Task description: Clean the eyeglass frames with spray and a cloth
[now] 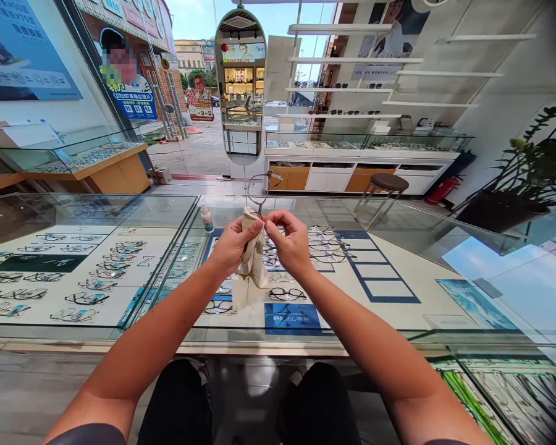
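Observation:
Above the glass counter, a pair of eyeglasses is held on end, one lens upward; its lower part is hidden by fingers and cloth. My left hand is closed around a cream-coloured cloth, which wraps the lower part of the glasses and hangs down toward the glass. My right hand pinches the glasses just beside the cloth, thumb and forefinger together. To the left of my hands stands a small white spray bottle on the counter.
Under the glass countertop lie several rows of eyeglasses and a blue card. An oval mirror rises beyond the counter's far edge. Farther off are a stool, display shelves and a potted plant.

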The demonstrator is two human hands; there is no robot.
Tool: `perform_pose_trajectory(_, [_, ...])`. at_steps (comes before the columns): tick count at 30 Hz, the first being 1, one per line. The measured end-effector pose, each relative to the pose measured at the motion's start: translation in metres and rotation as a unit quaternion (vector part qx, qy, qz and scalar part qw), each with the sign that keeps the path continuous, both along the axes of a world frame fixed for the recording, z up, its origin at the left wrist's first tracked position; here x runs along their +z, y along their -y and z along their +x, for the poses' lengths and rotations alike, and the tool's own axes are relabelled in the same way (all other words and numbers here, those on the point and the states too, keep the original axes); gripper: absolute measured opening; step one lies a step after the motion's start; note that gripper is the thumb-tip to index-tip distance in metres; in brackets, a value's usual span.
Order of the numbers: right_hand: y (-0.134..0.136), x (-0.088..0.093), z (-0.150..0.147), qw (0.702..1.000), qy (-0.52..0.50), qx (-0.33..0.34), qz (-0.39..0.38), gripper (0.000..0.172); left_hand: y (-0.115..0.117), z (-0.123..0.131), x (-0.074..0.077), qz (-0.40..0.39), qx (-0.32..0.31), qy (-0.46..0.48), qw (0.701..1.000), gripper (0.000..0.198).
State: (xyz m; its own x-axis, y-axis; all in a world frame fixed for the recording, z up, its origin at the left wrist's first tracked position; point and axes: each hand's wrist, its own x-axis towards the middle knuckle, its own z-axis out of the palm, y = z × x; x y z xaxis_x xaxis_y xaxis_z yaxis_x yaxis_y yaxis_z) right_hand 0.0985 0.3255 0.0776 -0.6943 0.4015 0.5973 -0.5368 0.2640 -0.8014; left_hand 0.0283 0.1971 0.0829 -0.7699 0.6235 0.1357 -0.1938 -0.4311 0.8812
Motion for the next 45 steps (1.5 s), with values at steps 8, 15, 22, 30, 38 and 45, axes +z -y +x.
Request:
perform_pose_trajectory(8, [0.001,0.004,0.002,1.0,0.002,0.008,-0.011,0.02,0.001,0.0,-0.002,0.007,-0.045,0.04,0.998,0.063])
perform_pose_trajectory(15, [-0.004,0.003,-0.005,0.995,0.035,0.062,-0.067,0.026,0.004,-0.004,-0.001,-0.004,-0.046,-0.002,0.999,0.061])
perform_pose_trajectory(22, [-0.015,0.0,-0.014,0.984,0.032,0.107,-0.136,0.025,0.008,-0.008,0.0,-0.07,-0.007,-0.106,0.992,0.058])
perform_pose_trajectory(30, [-0.017,-0.001,-0.019,0.967,0.076,0.127,-0.205,0.043,0.007,-0.007,0.0,-0.076,-0.016,-0.098,0.992,0.062])
perform_pose_trajectory(38, [-0.017,0.005,-0.016,0.958,0.078,0.169,-0.219,0.047,0.011,-0.011,0.0,-0.107,-0.069,-0.099,0.987,0.052])
perform_pose_trajectory(45, [-0.016,0.002,-0.018,0.952,0.099,0.171,-0.235,0.054,0.008,-0.009,0.0,-0.073,-0.072,-0.105,0.989,0.054])
